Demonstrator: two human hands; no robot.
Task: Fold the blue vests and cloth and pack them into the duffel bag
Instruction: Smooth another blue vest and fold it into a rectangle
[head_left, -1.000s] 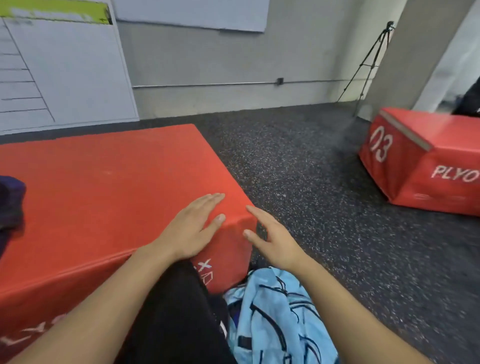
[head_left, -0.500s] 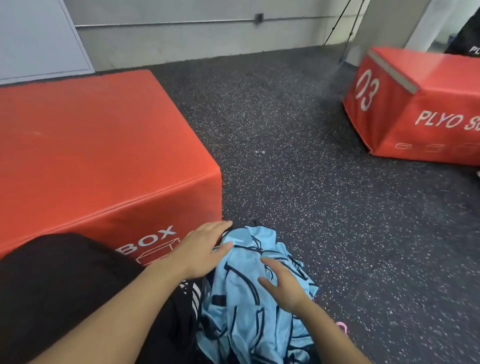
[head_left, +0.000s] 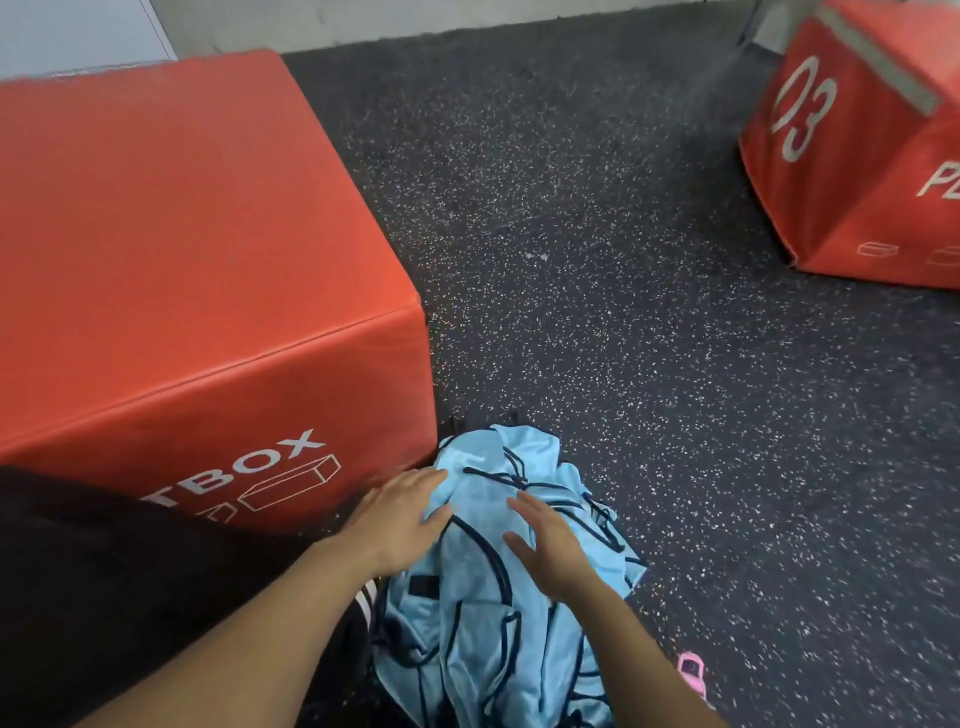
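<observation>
On the left a big red box stands on the speckled floor, its near right corner just beside the heap of blue vests. The left hand lies flat, fingers spread, on the heap's left edge; the right hand, fingers straight, is over its middle. Open floor stretches rightward to a second red box, far right.

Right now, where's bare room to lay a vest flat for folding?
Top of the near red box is bare. So is the speckled floor between that box and the second red box. Crowded: the crumpled blue vests at the near box's corner, with left hand and right hand over them.
</observation>
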